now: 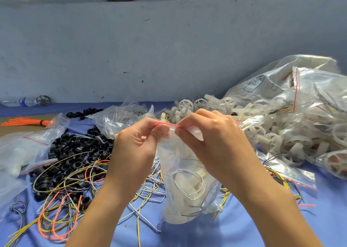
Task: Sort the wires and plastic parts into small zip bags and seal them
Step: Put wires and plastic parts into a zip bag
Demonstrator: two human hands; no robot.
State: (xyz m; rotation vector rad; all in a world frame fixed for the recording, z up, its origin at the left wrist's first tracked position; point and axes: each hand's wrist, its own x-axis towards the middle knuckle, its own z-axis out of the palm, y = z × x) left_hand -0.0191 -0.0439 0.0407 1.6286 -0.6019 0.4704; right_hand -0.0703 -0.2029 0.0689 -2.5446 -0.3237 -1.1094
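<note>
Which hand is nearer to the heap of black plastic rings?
Left. The left hand is just right of the black rings, pinching the top of the zip bag; the right hand pinches it farther right, beyond the left hand.

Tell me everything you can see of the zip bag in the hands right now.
The zip bag is small, clear, crinkled plastic with a red line along its mouth. It hangs upright, mouth up, over the blue cloth. Inside show white plastic parts and looped pale wire. The left hand and right hand pinch its top edge side by side at the seal. Whether the seal is fully closed cannot be told.
</note>
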